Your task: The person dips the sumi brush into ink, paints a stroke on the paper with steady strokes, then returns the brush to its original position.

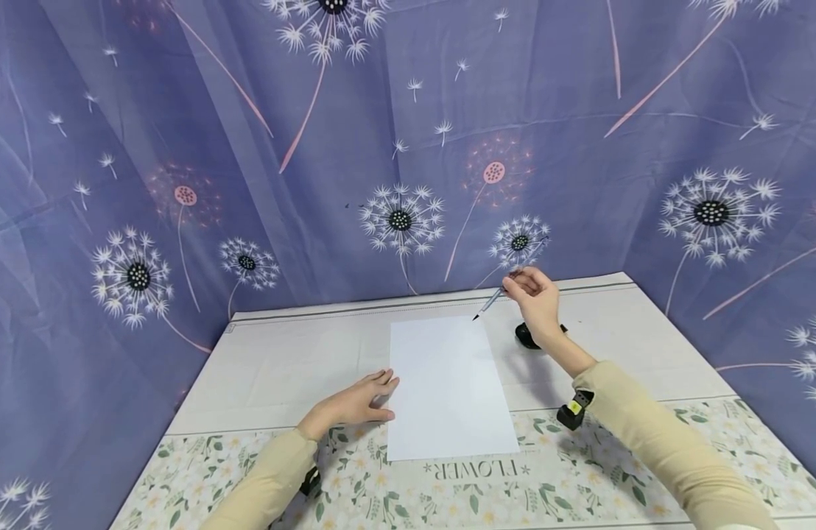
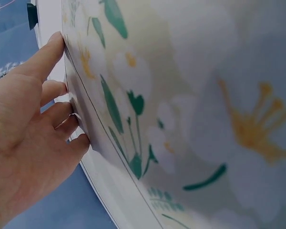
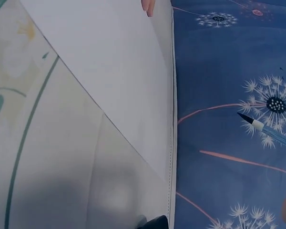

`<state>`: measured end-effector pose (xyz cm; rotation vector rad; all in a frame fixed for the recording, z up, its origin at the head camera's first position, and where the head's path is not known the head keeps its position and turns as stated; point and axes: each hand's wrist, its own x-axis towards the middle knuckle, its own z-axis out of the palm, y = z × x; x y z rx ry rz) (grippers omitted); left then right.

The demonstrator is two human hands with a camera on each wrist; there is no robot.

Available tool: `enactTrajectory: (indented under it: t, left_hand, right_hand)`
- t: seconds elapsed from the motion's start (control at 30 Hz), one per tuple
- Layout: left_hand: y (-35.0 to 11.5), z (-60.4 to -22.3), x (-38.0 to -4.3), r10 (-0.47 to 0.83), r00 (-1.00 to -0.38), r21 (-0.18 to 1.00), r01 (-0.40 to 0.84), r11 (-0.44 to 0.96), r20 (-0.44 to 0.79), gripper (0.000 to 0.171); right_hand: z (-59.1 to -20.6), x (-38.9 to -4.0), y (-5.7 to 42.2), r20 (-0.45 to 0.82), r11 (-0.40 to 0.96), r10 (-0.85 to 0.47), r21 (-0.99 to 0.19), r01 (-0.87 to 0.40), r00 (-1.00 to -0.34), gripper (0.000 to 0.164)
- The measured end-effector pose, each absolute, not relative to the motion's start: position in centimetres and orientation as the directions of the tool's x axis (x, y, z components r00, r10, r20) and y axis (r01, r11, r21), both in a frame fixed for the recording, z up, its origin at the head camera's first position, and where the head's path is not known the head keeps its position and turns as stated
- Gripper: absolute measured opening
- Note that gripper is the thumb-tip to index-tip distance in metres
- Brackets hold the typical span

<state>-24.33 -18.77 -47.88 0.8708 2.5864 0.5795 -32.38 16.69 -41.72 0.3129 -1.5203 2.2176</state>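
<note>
While left hand (image 1: pixel 355 401) rests spread at left edge of paper (image 1: pixel 448 390), raised right hand (image 1: pixel 539 302) pinches brush (image 1: pixel 491 301).

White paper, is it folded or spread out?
Spread out: the white paper lies flat, four corners showing, left hand at its edge.

Pinched in my right hand (image 1: pixel 537 300), the brush (image 1: pixel 493 299) shows a smooth, plastic-looking handle (image 3: pixel 277 137) and a matt bristle tip (image 3: pixel 245 117). Beside my left hand (image 1: pixel 356 402), the sheet (image 1: pixel 448 390) presents as smooth, matt paper; beneath both hands, the table cover (image 1: pixel 302 368) appears smooth and faintly creased. Beyond my grip, the backdrop (image 1: pixel 315 235) is softly folded cloth with a slight sheen.
</note>
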Motion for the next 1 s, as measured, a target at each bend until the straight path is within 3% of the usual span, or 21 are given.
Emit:
enactTrajectory:
  t: [0.37,0.53,1.0]
  left_hand:
    - [-18.9,-48.0,-24.4,0.635,-0.75,0.492,0.489,0.721,-0.185,0.072]
    - [-18.9,-48.1,-24.4,0.636,-0.749,0.493,0.489,0.72,-0.186,0.073]
    - [-19.1,-48.2,-24.4,0.641,-0.747,0.486,0.501,0.716,-0.176,0.073]
  right_hand:
    - [-41.6,-32.1,14.8,0.518,-0.126,0.154,-0.834,-0.537,-0.841,0.028]
    - [-41.7,-32.0,14.2,0.503,-0.065,0.116,-0.857,-0.511,-0.857,0.029]
    - [-41.7,-32.1,13.0,0.523,-0.103,0.041,-0.845,-0.525,-0.851,0.024]
